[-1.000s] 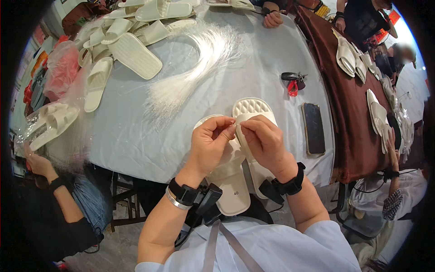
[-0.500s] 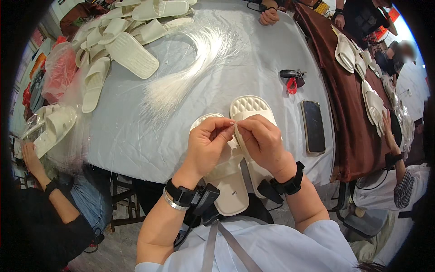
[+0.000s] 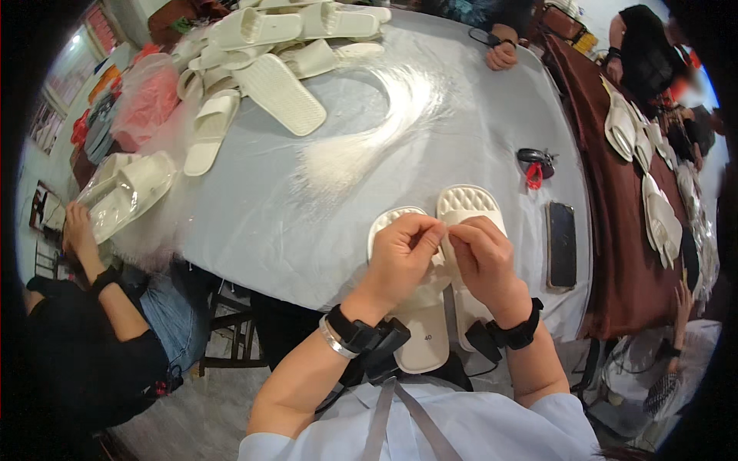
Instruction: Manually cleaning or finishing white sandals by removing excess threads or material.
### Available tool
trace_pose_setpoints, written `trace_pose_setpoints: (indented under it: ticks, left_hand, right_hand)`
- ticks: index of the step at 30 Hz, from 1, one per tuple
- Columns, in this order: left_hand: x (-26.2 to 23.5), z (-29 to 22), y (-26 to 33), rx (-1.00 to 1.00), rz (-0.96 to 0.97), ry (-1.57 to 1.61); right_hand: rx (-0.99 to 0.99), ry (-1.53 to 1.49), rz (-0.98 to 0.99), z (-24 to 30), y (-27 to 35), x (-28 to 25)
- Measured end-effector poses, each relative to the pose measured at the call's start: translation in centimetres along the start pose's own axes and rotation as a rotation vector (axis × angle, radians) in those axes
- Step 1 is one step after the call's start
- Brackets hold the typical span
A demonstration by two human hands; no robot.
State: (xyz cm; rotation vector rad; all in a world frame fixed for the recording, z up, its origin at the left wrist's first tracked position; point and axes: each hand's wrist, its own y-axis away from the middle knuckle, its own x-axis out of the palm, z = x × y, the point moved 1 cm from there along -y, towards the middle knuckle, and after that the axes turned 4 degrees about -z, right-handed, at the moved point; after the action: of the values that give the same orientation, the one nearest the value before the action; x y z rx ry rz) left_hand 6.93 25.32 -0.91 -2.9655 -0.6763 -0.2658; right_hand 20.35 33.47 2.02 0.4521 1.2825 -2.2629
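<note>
My left hand (image 3: pixel 401 257) and my right hand (image 3: pixel 486 257) meet fingertip to fingertip, each closed in a pinch. Whatever lies between the fingertips is too small to make out. Below them, a pair of cream slides rests at the table's near edge. The left slide (image 3: pixel 427 338) shows its smooth heel toward me, and the right slide (image 3: pixel 469 198) shows its quilted footbed at the far end. My hands cover much of both straps. Beyond them a curved bundle of thin, clear plastic strands (image 3: pixel 403 104) lies on the grey table cover.
Cream slides (image 3: pixel 280 92) are heaped at the far left beside a pink plastic bag (image 3: pixel 146 100). A phone (image 3: pixel 562 246) and keys (image 3: pixel 536 165) lie to the right. A person's hand (image 3: pixel 81 234) at left touches a bagged slide (image 3: pixel 131 192). More slides (image 3: pixel 661 219) lie on a brown-covered table (image 3: pixel 626 284).
The view has shifted, so the table and my hands appear farther right. My fingertips stay together above the slides. The person's hand at right has lost contact with the slide there.
</note>
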Motion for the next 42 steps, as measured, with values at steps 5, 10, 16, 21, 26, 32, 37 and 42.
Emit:
trace_pose_setpoints:
  ticks: [5, 10, 16, 21, 26, 32, 37, 42]
  left_hand:
    - [0.0, -0.5, 0.0, -0.03, 0.026, -0.031]
    - [0.3, 0.0, -0.1, 0.034, 0.0, -0.031]
    - [0.3, -0.2, -0.1, 0.021, 0.054, -0.117]
    - [-0.1, 0.4, -0.6, -0.1, 0.009, 0.104]
    - [-0.8, 0.3, -1.0, -0.07, 0.047, 0.188]
    - [-0.7, -0.1, -0.9, -0.095, 0.057, 0.154]
    - [-0.6, -0.1, -0.8, -0.072, 0.068, 0.095]
    - [-0.6, 0.1, -0.9, -0.071, 0.065, 0.116]
  right_hand:
    - [0.045, -0.005, 0.014, -0.3, 0.1, 0.1]
    - [0.059, -0.016, 0.061, 0.1, 0.0, -0.4]
    - [0.065, 0.012, 0.082, 0.1, -0.1, -0.3]
    - [0.053, 0.032, 0.054, 0.3, 0.0, 0.0]
    - [0.026, 0.017, 0.039, 0.2, -0.2, 0.3]
    - [0.007, 0.017, 0.024, 0.2, -0.2, 0.4]
    - [-0.006, 0.017, 0.02, 0.3, -0.2, 0.3]
    - [-0.011, 0.013, 0.015, 0.4, -0.4, 0.2]
